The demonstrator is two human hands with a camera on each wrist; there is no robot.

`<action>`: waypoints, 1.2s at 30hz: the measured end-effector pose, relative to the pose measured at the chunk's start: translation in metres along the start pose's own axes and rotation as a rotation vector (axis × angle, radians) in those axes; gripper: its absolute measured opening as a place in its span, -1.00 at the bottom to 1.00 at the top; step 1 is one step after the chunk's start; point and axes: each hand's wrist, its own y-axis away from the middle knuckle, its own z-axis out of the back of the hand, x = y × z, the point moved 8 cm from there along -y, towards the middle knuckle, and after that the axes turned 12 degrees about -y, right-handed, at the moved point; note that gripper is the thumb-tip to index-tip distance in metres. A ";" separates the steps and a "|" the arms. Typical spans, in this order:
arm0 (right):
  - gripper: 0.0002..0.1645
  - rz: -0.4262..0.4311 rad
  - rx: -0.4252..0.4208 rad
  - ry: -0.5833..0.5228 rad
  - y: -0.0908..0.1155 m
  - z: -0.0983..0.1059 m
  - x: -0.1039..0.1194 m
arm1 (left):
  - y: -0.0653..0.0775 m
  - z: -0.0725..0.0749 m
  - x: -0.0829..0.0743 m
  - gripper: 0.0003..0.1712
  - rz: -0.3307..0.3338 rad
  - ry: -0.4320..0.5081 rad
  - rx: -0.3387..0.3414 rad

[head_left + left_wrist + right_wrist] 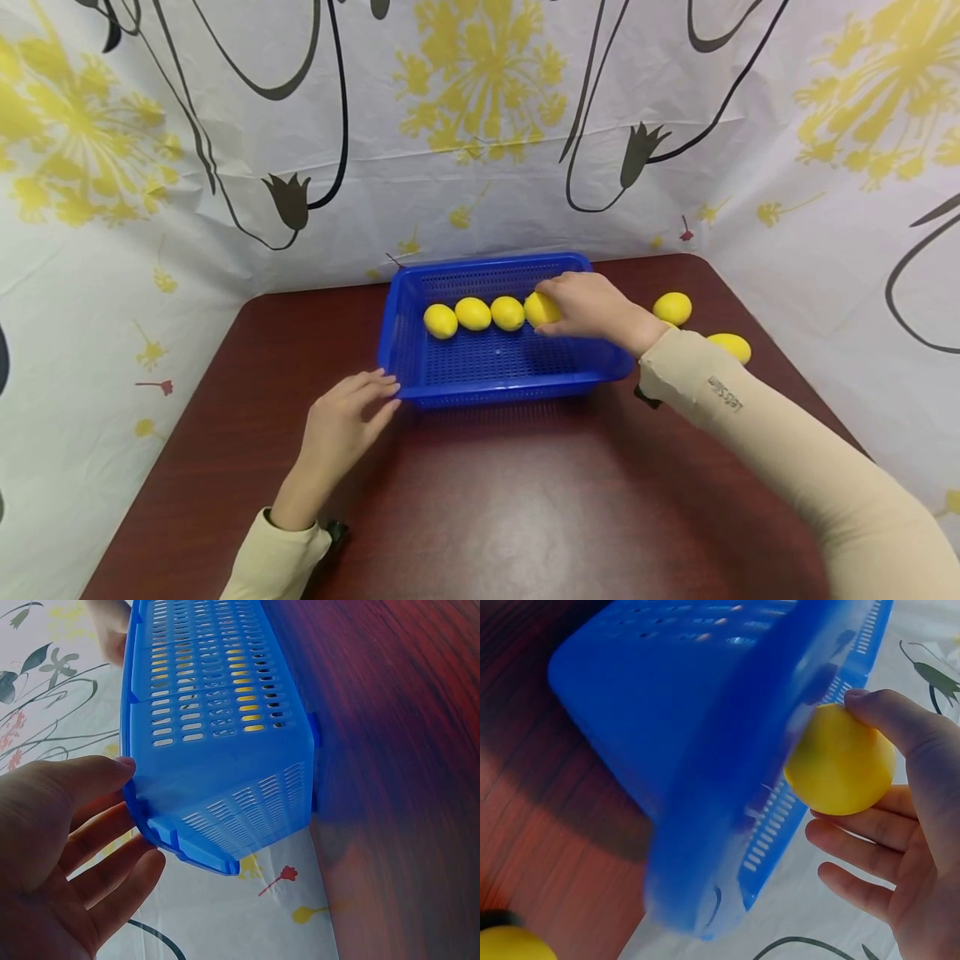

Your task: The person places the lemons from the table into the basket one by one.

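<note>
Gripping a yellow lemon (542, 309), the right hand (588, 307) reaches over the right side of a blue basket (495, 387). Its grip is closed on the fruit, thumb on one side and fingers on the other; in the right wrist view the lower fingertips stand off the skin. The lemon is inside the basket, at the right end of a row; whether it touches the basket floor cannot be told.

Three more lie in that row along the basket: a left lemon (440, 321), a middle lemon (473, 314) and a right lemon (507, 313), the last just beside the one in the grip.

The left hand (345, 421) is at the basket's near left corner, its grip loose, the fingers spread and touching the rim, the thumb tip against the outside of it.

The basket, with slotted walls, stands upright on a dark red-brown worktop (510, 500), near the middle of its far edge. Toward the worktop's right edge, near the far right corner, lie a far lemon (672, 308), a near lemon (727, 346) partly behind the right sleeve (757, 417), and a hidden lemon (670, 325) showing only a sliver above the sleeve.

Patterned cloth (420, 192) with yellow flower heads and dark tulips hangs behind the far edge and along both sides.
</note>
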 end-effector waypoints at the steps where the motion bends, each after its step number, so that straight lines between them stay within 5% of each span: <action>1: -0.38 0.001 0.001 -0.002 -0.002 -0.001 0.001 | 0.000 0.000 0.000 -0.73 0.000 0.000 0.000; 36: -0.41 0.075 0.086 -0.033 -0.049 -0.021 0.052 | -0.001 0.002 -0.002 -0.73 -0.018 -0.009 -0.035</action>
